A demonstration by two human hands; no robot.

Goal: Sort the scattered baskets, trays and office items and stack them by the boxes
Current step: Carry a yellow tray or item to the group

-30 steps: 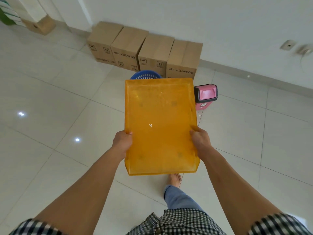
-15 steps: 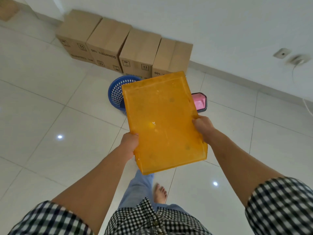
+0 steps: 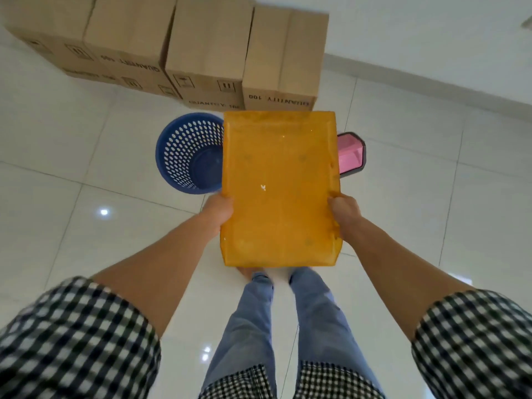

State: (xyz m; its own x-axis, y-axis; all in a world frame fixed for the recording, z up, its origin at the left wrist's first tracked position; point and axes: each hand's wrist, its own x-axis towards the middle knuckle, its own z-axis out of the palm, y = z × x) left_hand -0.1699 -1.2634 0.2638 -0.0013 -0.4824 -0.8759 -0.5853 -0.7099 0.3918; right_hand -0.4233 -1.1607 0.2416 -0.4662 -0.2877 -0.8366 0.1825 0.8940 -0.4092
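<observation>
Orange tray (image 3: 276, 182) gripped at both long edges by my left hand (image 3: 220, 210) and right hand (image 3: 344, 211), above blue basket (image 3: 187, 154), before cardboard boxes (image 3: 207, 47).

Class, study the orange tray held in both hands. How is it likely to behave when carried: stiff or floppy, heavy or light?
Probably stiff: the orange tray shows no sag though the left hand and right hand grip only its side edges. Likely light for its size: the plastic looks thin and translucent.
</observation>
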